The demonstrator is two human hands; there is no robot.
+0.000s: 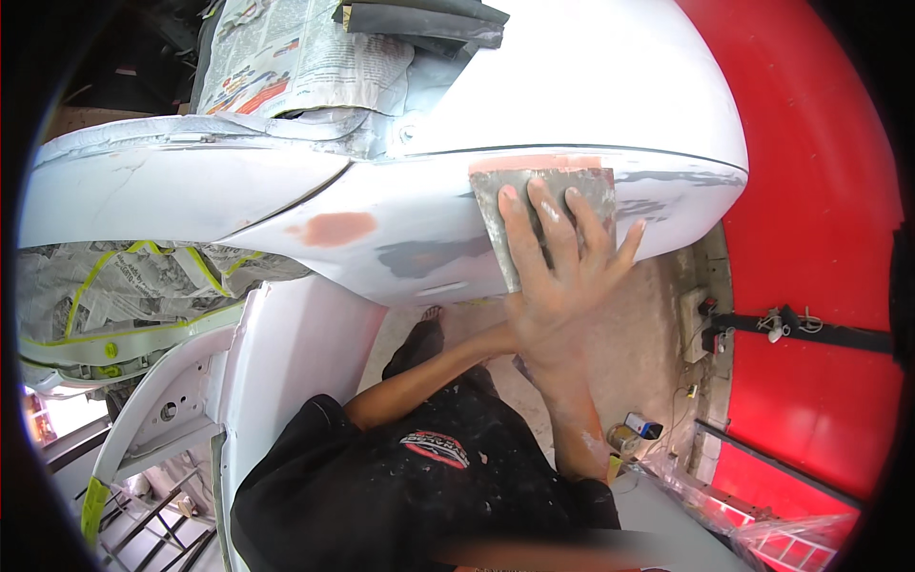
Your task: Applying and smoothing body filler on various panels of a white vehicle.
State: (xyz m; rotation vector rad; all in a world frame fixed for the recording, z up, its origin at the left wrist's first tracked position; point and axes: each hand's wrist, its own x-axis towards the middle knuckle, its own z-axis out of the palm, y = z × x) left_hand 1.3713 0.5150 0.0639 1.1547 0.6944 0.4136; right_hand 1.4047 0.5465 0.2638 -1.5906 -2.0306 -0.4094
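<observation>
My right hand [558,272] holds a thin grey spreader [488,195], its fingers laid flat over the face of it. The spreader rests against the white car body panel [286,200], just below the panel gap. Along its upper edge shows a strip of pink filler [543,163]. Further left on the same panel is an oval pink filler patch [335,229], with a dark grey bare patch [434,255] beside it. My left forearm [438,370] reaches across in front of my body. Behind my right wrist, the left hand is hidden.
Newspaper [305,62] masks the opening above, with black strips [429,21] over it. More taped newspaper [143,286] covers the area at left, near an open white door [305,334]. A red wall [810,191] stands right. A small tin [643,426] sits on the floor.
</observation>
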